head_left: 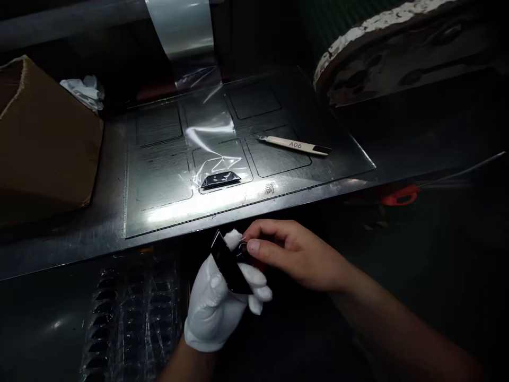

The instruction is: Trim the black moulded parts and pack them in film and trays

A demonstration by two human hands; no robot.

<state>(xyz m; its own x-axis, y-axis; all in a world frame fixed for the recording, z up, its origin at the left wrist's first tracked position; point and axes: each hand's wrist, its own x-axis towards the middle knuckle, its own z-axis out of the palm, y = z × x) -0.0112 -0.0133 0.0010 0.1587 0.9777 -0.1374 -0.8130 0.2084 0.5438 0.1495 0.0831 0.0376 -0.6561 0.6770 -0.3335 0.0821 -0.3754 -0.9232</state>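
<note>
My left hand (217,310), in a white glove, grips a glossy black trapezoid-shaped piece (231,265) in front of the bench edge. The piece is tilted, with the gloved thumb on its near side and the fingers behind it. My right hand (296,254) is bare and touches the far side of the piece. Its thumb and index finger are pinched together; what lies between them is too small and dark to make out. A similar black piece (220,180) lies on the metal plate (159,185), at the end of a strip of clear film (210,127).
A craft knife (296,145) marked A06 lies on the plate. On the left stands a cardboard box (47,143) with a crumpled white cloth (85,93) behind it. Clear trays (131,318) of black pieces sit lower left. A red handle (401,196) shows right.
</note>
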